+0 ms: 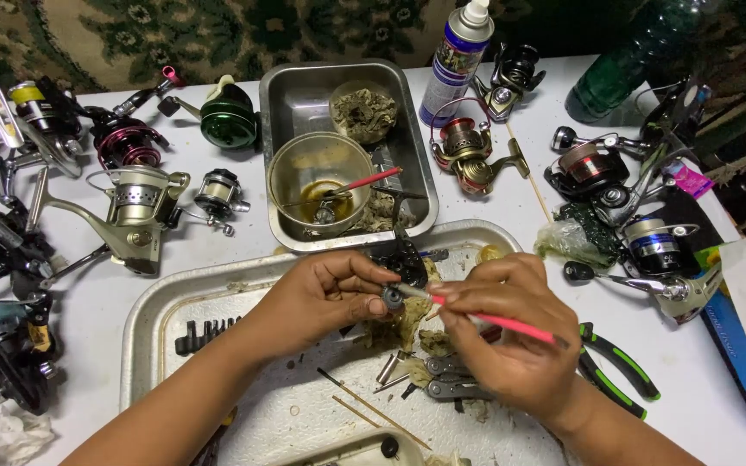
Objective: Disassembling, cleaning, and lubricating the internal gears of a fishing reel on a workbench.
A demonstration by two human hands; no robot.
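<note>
Black metal reel part [401, 259] in left hand [325, 298], red-handled brush [485, 318] in right hand [507, 332]

Black reel part [401, 259] sitting upright over white tray, pinched at its lower end, small round grey piece [392, 297] showing at its base. Thin red-handled brush [498, 322] lying slantwise, tip touching that grey piece.

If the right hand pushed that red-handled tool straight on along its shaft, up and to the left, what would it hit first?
Almost at once, the small dark reel part held in the left hand; the red-handled tool in the right hand already has its tip at that part. Whether it touches is unclear.
</note>
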